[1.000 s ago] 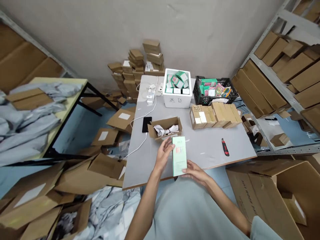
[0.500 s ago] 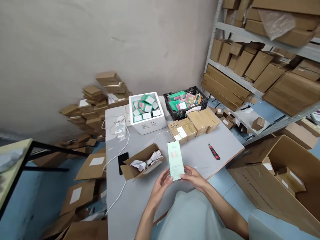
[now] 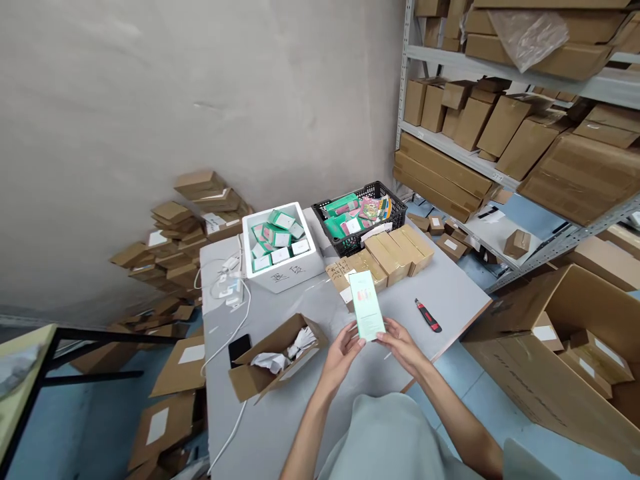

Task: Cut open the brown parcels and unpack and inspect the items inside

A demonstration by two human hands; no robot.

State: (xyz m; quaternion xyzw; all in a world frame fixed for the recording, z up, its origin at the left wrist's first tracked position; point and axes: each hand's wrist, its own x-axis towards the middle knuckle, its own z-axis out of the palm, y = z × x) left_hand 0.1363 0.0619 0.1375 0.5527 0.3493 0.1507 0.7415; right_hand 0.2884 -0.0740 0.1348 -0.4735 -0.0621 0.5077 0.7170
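Observation:
A pale green printed box is held up above the near part of the table. My left hand grips its lower left edge, and my right hand holds the lower right corner, with the thumb on the front. To the left on the table lies an open cardboard box with crumpled white paper inside. Behind the green box stands a row of closed brown cartons. A red and black box cutter rests to the right of my hands.
A white foam bin and a black crate hold green packages. A phone and white cables lie at left. A large carton stands on the floor at right, below loaded shelves. Cardboard boxes crowd the left floor.
My view has shifted slightly. Both hands have moved a little to the right and up with the green box, which stays in their grip.

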